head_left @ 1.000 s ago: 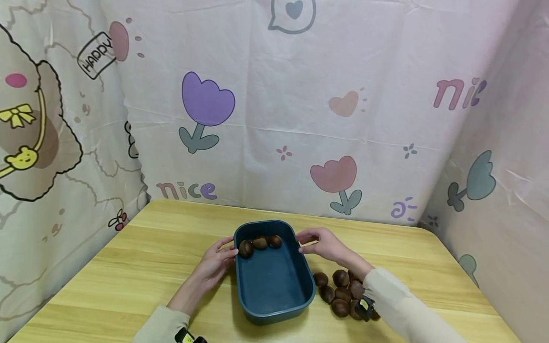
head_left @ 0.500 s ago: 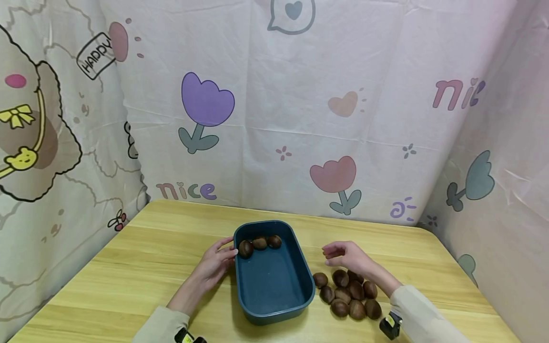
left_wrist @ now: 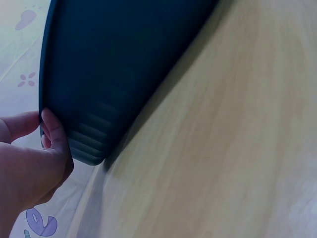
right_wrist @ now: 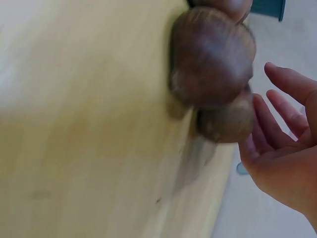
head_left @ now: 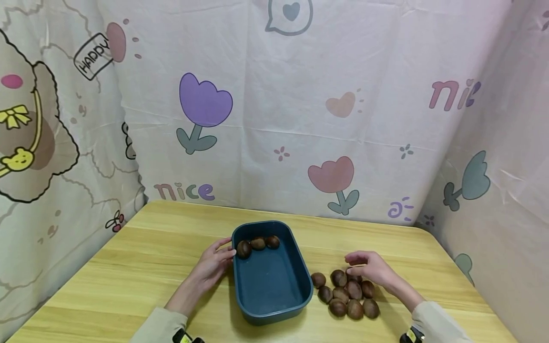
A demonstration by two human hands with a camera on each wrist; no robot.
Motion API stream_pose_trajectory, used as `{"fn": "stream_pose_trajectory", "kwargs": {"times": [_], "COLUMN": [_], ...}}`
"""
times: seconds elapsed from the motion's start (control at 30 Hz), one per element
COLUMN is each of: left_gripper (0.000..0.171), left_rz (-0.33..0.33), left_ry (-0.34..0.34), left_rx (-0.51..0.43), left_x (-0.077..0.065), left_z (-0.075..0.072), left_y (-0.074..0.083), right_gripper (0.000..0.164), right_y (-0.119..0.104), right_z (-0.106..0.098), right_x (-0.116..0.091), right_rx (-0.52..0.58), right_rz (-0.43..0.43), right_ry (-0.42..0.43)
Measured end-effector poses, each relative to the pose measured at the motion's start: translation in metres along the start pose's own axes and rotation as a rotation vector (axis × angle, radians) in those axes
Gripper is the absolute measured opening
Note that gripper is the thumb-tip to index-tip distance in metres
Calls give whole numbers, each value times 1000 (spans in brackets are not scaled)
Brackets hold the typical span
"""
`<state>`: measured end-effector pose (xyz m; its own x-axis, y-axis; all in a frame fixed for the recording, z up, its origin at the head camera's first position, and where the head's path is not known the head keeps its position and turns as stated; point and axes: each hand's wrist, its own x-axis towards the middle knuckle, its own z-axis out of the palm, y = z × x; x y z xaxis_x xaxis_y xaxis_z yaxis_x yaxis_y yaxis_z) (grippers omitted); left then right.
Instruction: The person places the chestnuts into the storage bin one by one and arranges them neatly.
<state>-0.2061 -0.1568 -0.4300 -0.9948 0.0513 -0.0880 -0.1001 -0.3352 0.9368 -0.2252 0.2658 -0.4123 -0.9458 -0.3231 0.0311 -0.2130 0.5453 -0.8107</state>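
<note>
A dark blue rectangular container (head_left: 273,286) stands on the table, with three brown chestnuts (head_left: 258,243) lined up inside along its far end. My left hand (head_left: 211,267) pinches the container's left rim; the left wrist view shows thumb and fingers (left_wrist: 53,130) on either side of that edge. To the right of the container lies a loose group of chestnuts (head_left: 340,294). Over the far side of this group hovers my right hand (head_left: 372,269), fingers apart and holding nothing. Seen from the right wrist, a large chestnut (right_wrist: 213,59) is close by, with the fingers just beyond the group.
The light wooden table (head_left: 150,267) has rounded far corners. Behind it and at both sides hangs a pale printed cloth (head_left: 274,95) with flowers and lettering. Each sleeve carries a black wrist device, such as the right one (head_left: 412,335).
My right hand has let go of the container's right rim and moved right to above the chestnut group. The left hand has stayed on its rim, and the container stands where it was.
</note>
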Motion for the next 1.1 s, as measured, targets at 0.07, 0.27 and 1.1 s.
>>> {"fn": "stream_pose_trajectory", "kwargs": {"times": [0.07,0.27,1.1], "left_gripper": [54,53,54], "left_rz": [-2,-3,-9], "left_ry": [-2,2,-5], "left_rx": [-5,-8,-11], "left_x": [0,0,0], "left_z": [0,0,0], "left_y": [0,0,1], "right_gripper": [40,42,40], "right_y": [5,17,25], "right_z": [-2,-4,-6], "right_x": [-2,-6,-4], "right_rx": [-13,-18,-104], "right_rz": [14,37,-11], "right_ry": [5,-16,-9]}}
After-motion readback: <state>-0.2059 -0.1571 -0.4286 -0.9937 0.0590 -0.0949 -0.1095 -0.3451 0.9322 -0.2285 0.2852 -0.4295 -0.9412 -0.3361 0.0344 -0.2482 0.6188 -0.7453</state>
